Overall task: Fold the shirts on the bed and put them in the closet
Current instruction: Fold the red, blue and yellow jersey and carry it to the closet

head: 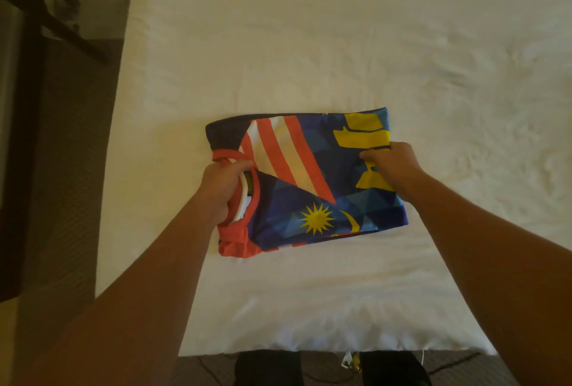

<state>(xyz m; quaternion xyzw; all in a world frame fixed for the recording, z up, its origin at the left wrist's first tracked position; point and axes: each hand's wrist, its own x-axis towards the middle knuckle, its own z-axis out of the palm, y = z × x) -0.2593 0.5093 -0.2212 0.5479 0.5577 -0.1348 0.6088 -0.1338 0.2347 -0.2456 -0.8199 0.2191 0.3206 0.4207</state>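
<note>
**Both hands on a folded jersey in the middle of the bed**

A colourful jersey (309,181) lies folded into a compact rectangle on the white bed sheet (309,45), closer to the near edge of the bed than to the far one. The cloth is mostly blue, with red and white stripes running diagonally, yellow shapes on the right part, and a yellow sun with a crescent near the lower edge. The red collar (235,231) points to the left side, and a dark panel shows at the upper left corner.

The left hand (221,189) is at the collar end. Its fingers are curled around the red neck band and go into the opening, so it grips the cloth there. The right hand (391,166) is on the right part of the jersey, over the yellow print; its fingers are bent and they pinch a little fold of the fabric. Both forearms reach from the near edge of the bed.

To the left of the bed there is a dark wooden chair (40,8) on a brownish carpet (68,169). The sheet has soft wrinkles around the jersey.
</note>
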